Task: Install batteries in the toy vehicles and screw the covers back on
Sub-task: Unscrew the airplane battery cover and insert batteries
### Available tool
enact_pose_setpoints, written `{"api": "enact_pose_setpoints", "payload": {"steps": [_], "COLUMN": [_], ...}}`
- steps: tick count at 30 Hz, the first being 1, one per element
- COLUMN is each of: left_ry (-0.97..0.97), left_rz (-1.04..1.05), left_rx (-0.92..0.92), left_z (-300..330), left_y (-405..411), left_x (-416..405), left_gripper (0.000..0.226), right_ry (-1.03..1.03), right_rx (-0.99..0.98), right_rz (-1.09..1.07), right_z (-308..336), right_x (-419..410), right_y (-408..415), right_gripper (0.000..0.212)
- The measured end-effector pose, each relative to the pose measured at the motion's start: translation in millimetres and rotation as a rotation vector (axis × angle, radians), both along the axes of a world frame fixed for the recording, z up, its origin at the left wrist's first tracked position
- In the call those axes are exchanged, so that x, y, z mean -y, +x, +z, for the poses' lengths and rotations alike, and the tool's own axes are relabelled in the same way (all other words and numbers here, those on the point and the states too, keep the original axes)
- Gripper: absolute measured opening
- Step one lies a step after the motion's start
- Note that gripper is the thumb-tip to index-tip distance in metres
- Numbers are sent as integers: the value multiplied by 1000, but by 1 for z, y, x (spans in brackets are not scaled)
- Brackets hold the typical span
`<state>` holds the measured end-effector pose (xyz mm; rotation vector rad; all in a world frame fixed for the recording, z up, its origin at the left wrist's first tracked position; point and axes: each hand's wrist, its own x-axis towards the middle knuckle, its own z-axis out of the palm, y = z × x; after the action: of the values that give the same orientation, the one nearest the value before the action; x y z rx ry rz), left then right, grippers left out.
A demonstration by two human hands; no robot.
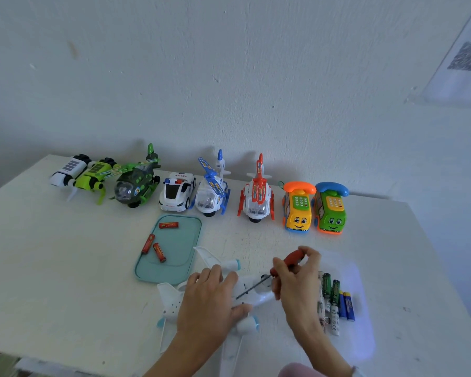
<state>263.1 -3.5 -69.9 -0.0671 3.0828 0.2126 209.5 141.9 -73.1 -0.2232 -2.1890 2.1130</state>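
Right hand [297,270] pinching screwdriver [272,276], shaft slanting near-left | tip on toy plane [245,292] belly, cover screw hidden | left hand [210,297] clamps my plane's fuselage.

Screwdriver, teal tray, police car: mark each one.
screwdriver [294,259], head view, on its red handle.
teal tray [186,235], head view, on bare floor near its right rim.
police car [176,190], head view, on its windscreen.

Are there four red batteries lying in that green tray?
No, the teal tray holds only three red batteries, one near its far edge and two lower down.
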Motion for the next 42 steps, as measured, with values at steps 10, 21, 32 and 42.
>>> {"api": "enact_pose_setpoints", "payload": {"steps": [10,21,32,42], "left_ry": [-1,-6,4,15], "left_rz": [16,6,23,29], "left_rx": [23,24,18,-1], "left_z": [1,0,0,0], "left_y": [-1,0,-3,-4], "left_x": [0,0,2,4], "left_gripper": [57,56,61,60], "right_ry": [217,63,333,418], "right_rx": [-318,-154,-516,-630], "right_rz": [-63,-58,133,290], "right_z": [15,12,11,7], "right_x": [3,0,4,8], "right_y": [7,-3,13,12], "right_gripper": [44,37,65,53]}}
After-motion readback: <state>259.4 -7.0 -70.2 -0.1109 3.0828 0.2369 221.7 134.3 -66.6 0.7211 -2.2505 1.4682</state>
